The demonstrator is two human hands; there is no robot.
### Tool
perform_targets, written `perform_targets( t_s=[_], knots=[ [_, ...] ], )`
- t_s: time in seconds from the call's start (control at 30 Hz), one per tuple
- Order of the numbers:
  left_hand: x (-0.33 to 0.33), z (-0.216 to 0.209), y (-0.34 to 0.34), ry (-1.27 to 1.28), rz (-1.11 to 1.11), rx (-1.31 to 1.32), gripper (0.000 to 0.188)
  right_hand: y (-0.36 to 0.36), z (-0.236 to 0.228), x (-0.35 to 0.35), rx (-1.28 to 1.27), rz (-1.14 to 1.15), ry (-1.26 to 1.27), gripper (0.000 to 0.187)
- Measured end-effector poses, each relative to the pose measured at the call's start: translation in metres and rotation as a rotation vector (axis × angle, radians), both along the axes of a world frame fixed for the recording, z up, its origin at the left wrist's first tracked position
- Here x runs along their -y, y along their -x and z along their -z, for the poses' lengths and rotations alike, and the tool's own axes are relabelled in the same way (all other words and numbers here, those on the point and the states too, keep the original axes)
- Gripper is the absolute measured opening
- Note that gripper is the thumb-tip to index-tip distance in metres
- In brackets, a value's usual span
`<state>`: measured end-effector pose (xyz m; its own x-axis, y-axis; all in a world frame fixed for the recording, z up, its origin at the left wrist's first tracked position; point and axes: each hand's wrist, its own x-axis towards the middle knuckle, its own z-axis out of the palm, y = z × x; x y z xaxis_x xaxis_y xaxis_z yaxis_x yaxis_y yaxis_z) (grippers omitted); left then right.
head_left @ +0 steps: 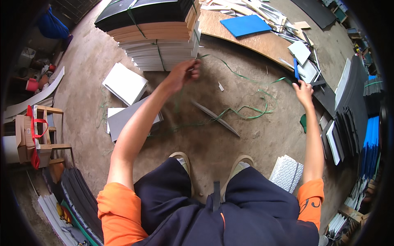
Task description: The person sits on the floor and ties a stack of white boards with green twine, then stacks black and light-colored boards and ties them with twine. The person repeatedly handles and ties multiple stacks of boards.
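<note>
My left hand is beside the lower right corner of a tall stack of sheets, black on top, with tan and white layers below. Its fingers are curled and slightly blurred; what they hold, if anything, does not show. Out to the right, my right hand is closed at the lower end of a slim blue tool whose exact kind I cannot make out. From the stack's corner a green strap runs loosely across to my right hand. More green straps circle the stack.
A wooden board at the back bears a blue sheet and white offcuts. White sheets and a grey sheet lie left. A pointed grey strip and tangled strap lie on the floor. Dark panels lean right.
</note>
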<state>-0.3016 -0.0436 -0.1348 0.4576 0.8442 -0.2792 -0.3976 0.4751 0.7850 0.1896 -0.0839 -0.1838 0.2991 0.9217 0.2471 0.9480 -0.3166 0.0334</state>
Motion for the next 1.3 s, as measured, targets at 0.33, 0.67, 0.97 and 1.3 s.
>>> perform_targets(
  t_s=[0.33, 0.67, 0.97, 1.3],
  knots=[
    [0.026, -0.053, -0.067, -0.375, 0.072, -0.475, 0.026, 0.228, -0.103, 0.014, -1.659, -0.602, 0.365, 0.044],
    [0.054, -0.007, -0.043, -0.584, 0.173, -0.81, 0.022, 0.254, -0.095, 0.014, -2.18, -0.276, 0.44, 0.02],
    [0.068, 0.066, 0.051, -0.645, 0.193, -1.318, 0.018, 0.147, 0.0, -0.039, -2.054, 0.21, -0.244, 0.027],
    [0.073, 0.097, 0.069, -0.777, 0.079, -1.329, 0.024, 0.149, 0.091, -0.04, -0.36, 0.466, 0.073, 0.033]
  ],
)
